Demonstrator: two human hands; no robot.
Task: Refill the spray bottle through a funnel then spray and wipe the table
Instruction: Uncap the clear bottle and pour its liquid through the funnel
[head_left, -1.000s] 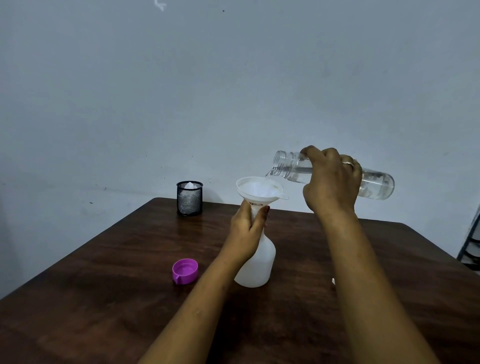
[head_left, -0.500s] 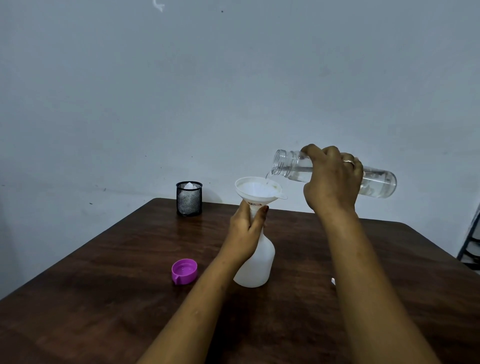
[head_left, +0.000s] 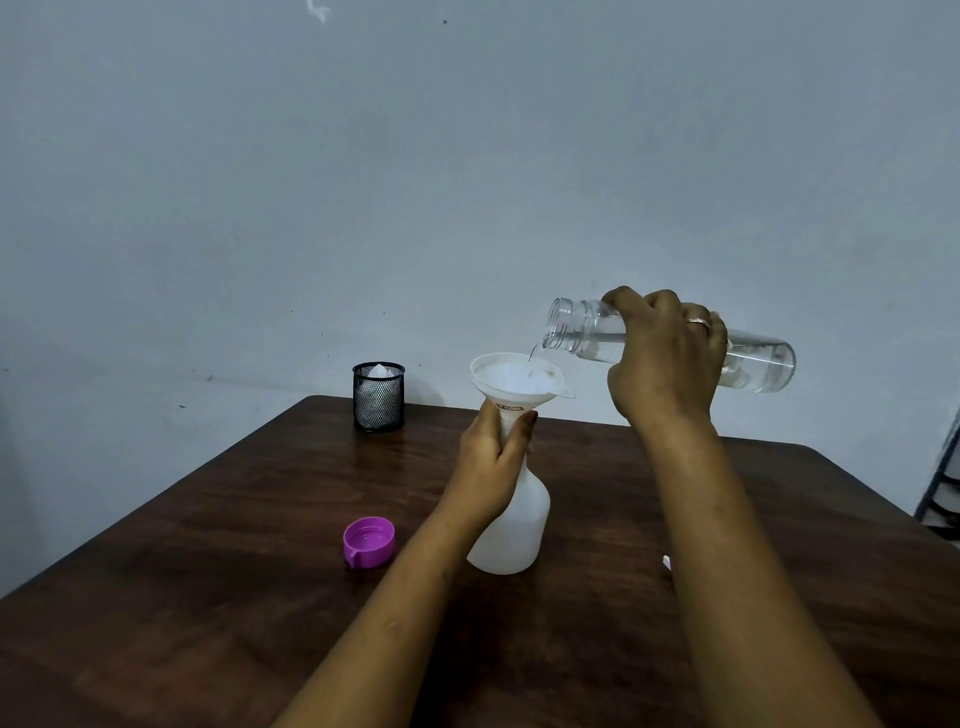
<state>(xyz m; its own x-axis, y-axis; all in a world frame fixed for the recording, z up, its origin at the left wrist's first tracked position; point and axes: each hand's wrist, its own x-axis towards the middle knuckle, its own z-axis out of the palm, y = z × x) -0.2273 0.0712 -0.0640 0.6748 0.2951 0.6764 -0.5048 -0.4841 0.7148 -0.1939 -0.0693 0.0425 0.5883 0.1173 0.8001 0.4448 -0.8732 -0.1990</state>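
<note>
A white translucent spray bottle (head_left: 511, 535) without its head stands on the dark wooden table (head_left: 208, 597). A white funnel (head_left: 511, 376) sits in its neck. My left hand (head_left: 493, 457) grips the bottle's neck and the funnel's stem. My right hand (head_left: 665, 358) holds a clear water bottle (head_left: 753, 361) tilted almost level, its open mouth just above the funnel's right rim. A thin stream of water runs from the mouth into the funnel.
A purple cap (head_left: 369, 542) lies upside down on the table left of the spray bottle. A black mesh cup (head_left: 378, 396) with something white inside stands at the far edge. A small white object (head_left: 666, 561) peeks out behind my right forearm.
The water bottle has tipped very slightly and the stream has thinned. Both hands and the spray bottle have stayed in place.
</note>
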